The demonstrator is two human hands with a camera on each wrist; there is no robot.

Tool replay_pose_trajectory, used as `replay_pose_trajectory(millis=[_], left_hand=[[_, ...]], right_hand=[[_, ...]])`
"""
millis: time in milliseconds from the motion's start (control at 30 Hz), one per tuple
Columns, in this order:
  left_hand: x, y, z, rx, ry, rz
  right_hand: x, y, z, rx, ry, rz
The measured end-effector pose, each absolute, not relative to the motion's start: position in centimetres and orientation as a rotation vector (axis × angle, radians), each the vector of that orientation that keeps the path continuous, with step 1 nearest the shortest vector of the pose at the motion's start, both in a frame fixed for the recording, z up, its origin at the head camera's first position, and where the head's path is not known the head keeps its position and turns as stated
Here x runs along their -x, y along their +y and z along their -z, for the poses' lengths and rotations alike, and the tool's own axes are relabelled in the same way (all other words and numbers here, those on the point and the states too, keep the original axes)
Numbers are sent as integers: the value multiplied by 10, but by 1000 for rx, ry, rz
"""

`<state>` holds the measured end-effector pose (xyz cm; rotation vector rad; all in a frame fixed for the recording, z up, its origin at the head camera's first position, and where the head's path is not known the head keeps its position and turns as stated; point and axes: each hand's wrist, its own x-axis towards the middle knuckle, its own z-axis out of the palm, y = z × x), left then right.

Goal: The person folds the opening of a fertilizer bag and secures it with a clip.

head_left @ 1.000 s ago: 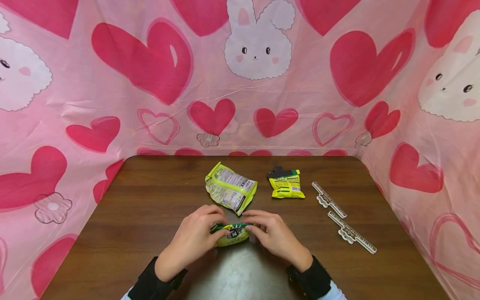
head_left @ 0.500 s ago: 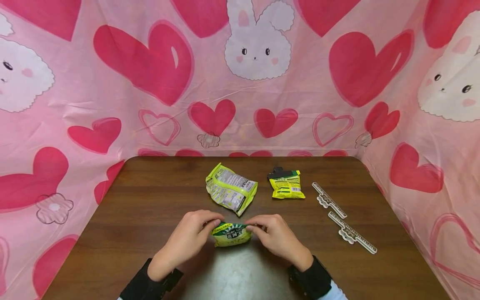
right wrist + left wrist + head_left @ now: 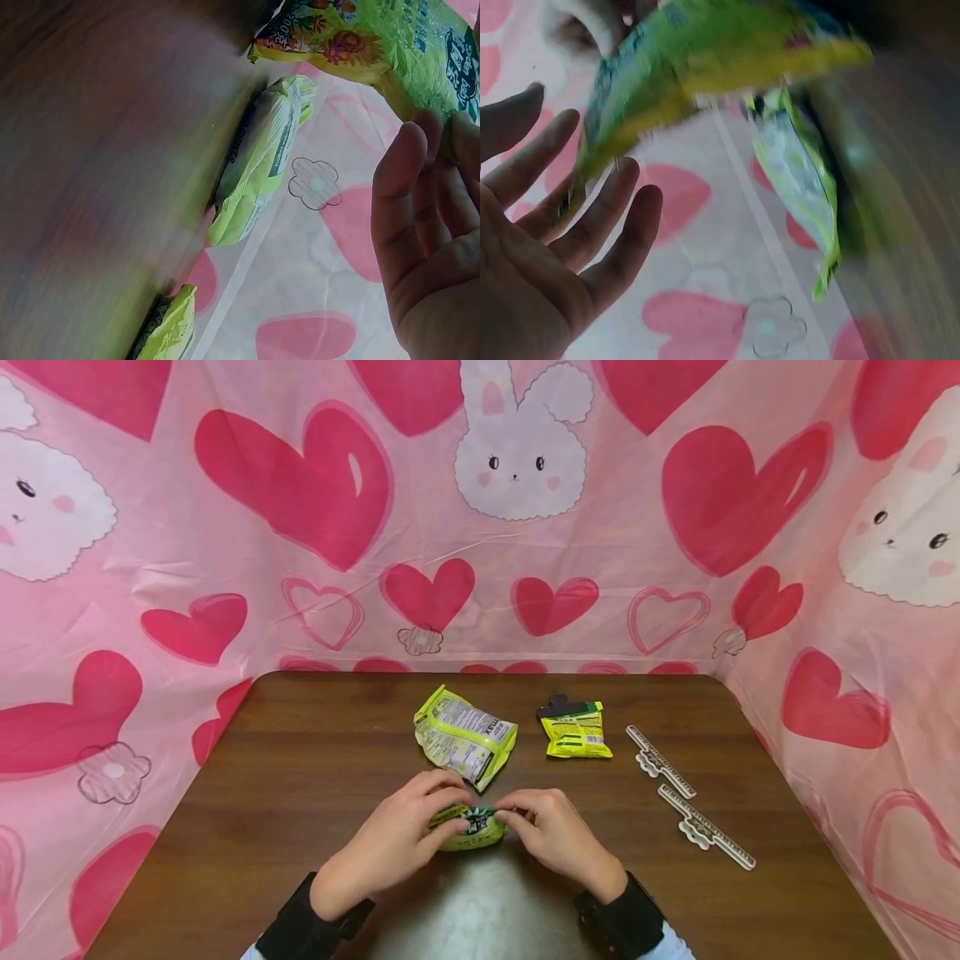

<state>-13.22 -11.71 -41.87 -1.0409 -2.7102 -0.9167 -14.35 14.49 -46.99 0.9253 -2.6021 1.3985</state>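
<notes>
A green-and-yellow plastic packet (image 3: 480,835) printed with flowers stands on the table between the two hands, its dark green top edge up. My right hand (image 3: 562,839) pinches the right end of that top edge between thumb and fingers, as the right wrist view also shows. My left hand (image 3: 401,835) is over the packet's left part, thumb on the near side and fingers on the far side. In the left wrist view its fingers (image 3: 634,240) are spread and loosely bent beside the packet's edge, which is blurred there.
Behind the hands lies a larger lime-and-grey packet (image 3: 468,735). Right of it is a small yellow packet (image 3: 577,735) with a black clip (image 3: 562,706) across its top. Two white ruler-like clips (image 3: 660,760) with flower-shaped grips lie at the right of the wooden table (image 3: 300,760).
The left hand drew out to the packet's left corner half a second ago, and is now back rightward over its left part. The right hand keeps its pinch in place.
</notes>
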Motion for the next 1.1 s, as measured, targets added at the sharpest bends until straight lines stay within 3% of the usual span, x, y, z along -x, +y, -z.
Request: replay_pose_trajectory(millis=[433,1100], left_hand=[[135,-98,429,923,-2727,836],[135,-101,426,948,-2759,901]], right_hand=[[143,143,471,-951,-2605,-1392],[145,130,480,-1135,-2317,-1385]])
